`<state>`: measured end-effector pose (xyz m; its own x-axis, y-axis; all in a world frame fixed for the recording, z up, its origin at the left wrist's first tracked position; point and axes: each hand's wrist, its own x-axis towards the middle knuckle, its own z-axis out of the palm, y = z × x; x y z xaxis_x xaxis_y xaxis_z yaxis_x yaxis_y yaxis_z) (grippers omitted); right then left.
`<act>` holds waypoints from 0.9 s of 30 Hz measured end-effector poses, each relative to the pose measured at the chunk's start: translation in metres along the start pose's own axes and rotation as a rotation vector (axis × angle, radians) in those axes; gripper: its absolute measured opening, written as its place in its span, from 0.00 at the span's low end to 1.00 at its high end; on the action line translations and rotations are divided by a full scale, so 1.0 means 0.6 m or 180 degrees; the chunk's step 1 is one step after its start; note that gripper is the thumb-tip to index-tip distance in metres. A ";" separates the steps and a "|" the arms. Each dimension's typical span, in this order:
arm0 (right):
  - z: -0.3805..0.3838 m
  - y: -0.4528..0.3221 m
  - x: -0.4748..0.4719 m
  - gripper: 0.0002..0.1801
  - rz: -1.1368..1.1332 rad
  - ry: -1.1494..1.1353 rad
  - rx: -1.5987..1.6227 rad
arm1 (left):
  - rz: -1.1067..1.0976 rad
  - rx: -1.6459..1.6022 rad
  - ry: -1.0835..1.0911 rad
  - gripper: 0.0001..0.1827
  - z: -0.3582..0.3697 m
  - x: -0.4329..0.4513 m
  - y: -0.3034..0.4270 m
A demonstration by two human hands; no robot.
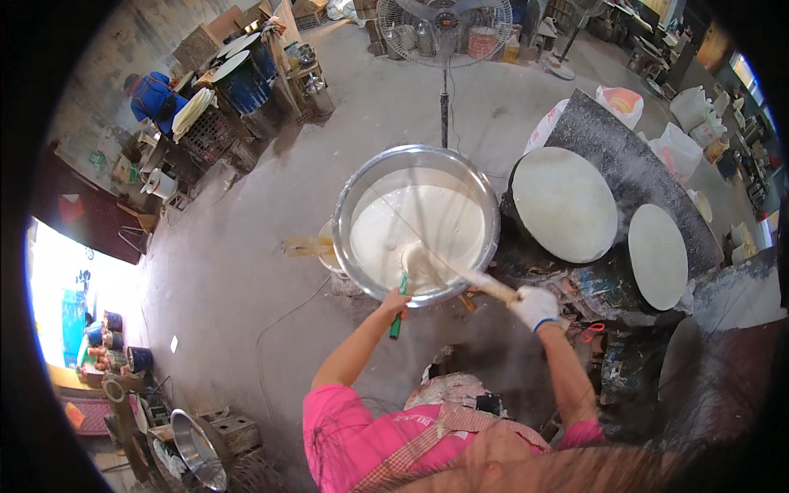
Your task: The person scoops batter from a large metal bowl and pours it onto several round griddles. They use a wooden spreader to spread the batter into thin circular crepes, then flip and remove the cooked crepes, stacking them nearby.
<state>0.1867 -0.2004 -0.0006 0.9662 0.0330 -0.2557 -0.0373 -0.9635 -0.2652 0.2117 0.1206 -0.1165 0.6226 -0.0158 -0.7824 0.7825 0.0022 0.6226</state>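
A large steel bowl [425, 149] of white batter [394, 212] stands in front of me. My left hand [396, 303], bare, grips a green handle [395, 330] at the bowl's near rim. The handle's upper end reaches over the batter, beside a batter-coated scoop-like piece [422, 262]; I cannot tell whether the two are joined. My right hand [537, 307], in a white glove with a blue cuff, is closed around a wooden-handled tool [493, 285]. That tool slants over the rim toward the batter, and its far end is blurred.
Right of the bowl are two round griddles bearing pale round sheets [564, 203] [658, 256], before a dusty dark board [592, 129]. A standing fan [444, 111] is beyond the bowl. A person in blue [151, 98] bends at the far left. A cable [277, 333] crosses the floor.
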 end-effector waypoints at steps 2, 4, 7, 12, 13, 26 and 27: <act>0.033 0.004 -0.028 0.17 0.0053 -0.0104 0.0098 | -0.0914 -0.1138 -0.0752 0.10 0.003 0.021 0.018; 0.045 0.002 -0.067 0.17 0.0044 -0.0031 0.0260 | -0.1993 -0.2421 -0.1036 0.17 0.010 -0.021 0.059; 0.017 -0.018 -0.103 0.15 -0.0136 0.0391 0.0506 | -0.1514 -0.2942 -0.1473 0.17 0.001 -0.137 0.137; -0.107 -0.065 -0.106 0.11 -0.0607 0.1866 0.0917 | 0.0001 -0.2181 -0.1706 0.08 0.029 -0.335 0.336; -0.144 -0.070 -0.091 0.10 -0.0781 0.2198 0.0894 | 0.0428 -0.1944 -0.1858 0.05 0.028 -0.371 0.378; -0.262 -0.074 0.059 0.13 -0.1071 0.1773 0.3476 | 0.3124 0.0008 -0.0593 0.11 0.002 -0.446 0.527; -0.231 -0.073 0.039 0.14 -0.0558 0.0784 0.3865 | 0.2869 -0.0016 -0.0570 0.12 0.002 -0.406 0.480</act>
<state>0.2462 -0.1941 0.1339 0.9990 -0.0409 0.0154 0.0121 -0.0796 -0.9968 0.2853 0.1241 0.2532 0.9869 -0.1606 0.0133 0.0017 0.0931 0.9957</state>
